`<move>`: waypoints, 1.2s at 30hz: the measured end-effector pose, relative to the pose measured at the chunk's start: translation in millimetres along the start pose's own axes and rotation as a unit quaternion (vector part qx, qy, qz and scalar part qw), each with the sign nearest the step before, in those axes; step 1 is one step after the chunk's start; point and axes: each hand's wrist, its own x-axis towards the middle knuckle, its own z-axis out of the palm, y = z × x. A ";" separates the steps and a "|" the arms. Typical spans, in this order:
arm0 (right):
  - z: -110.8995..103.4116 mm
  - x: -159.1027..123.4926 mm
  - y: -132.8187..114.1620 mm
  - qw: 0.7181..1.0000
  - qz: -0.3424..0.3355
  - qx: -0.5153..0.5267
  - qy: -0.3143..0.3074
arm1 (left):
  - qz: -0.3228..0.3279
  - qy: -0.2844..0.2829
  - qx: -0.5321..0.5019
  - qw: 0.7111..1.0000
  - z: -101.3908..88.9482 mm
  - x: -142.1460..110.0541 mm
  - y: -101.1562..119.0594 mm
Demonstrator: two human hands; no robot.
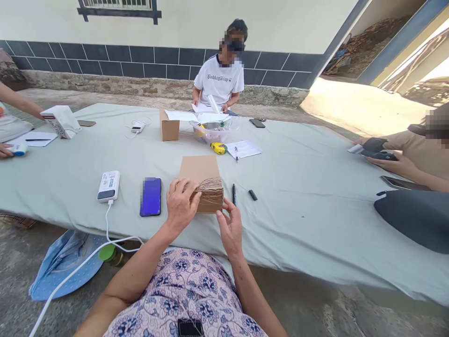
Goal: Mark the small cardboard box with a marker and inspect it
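Note:
A brown cardboard box (199, 168) sits on the cloth-covered table right in front of me. Dark, wavy lines run across its near edge and upper front. My left hand (181, 201) grips its left side, with fingers over the top and the thumb by the lined part. At the near right corner, my right hand (229, 224) holds the box with its fingertips and thumb. Just right of the box lie a black marker pen (234, 195) and its separate cap (252, 194). A phone with a blue screen (150, 196) lies to the left of my left hand.
A white power bank (108, 186) trails a cable over the table's near edge. Beyond the box are a yellow tape measure (219, 148), a paper sheet (247, 149), a plastic basket (213, 135) and another carton (170, 128). Other people sit opposite, left and right; a dark bag (416, 215) lies right.

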 end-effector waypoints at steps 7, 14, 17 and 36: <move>-33.2 13.3 -81.7 0.984 -0.143 0.004 0.105 | 0.013 0.033 -0.127 0.991 -39.1 -11.2 36.6; -23.6 32.8 -102.9 0.980 -0.193 -0.047 0.022 | -0.052 -0.015 -0.164 0.985 -46.4 -13.2 37.4; -12.6 42.6 -101.4 0.984 -0.171 -0.029 -0.030 | -0.090 -0.002 -0.176 0.980 -47.5 -7.8 27.7; -0.2 45.7 -96.3 0.984 -0.160 0.070 -0.021 | -0.109 -0.129 -0.332 0.928 -41.4 17.1 21.2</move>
